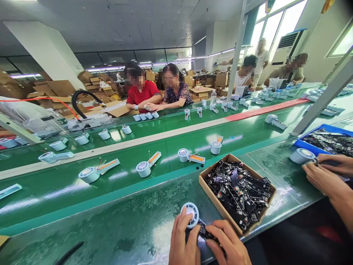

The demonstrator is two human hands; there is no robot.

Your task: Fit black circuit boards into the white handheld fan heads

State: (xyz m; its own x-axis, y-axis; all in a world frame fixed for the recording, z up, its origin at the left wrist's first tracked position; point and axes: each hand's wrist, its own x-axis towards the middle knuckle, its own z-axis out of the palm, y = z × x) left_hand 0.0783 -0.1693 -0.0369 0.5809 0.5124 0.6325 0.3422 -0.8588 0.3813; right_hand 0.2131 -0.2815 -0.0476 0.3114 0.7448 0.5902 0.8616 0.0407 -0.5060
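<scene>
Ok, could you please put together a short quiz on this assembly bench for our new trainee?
1. True or false: the cardboard box holds black circuit boards.
2. The left hand holds: A) a round white part, B) a bottle, C) a blue tray?
3. Fill in: the right hand grips a black board above a worktop coloured ___.
Key: 1 true; 2 A; 3 green.

Green conveyor belt [41,191], blue bin [306,146], stacked cartons [59,87]
</scene>
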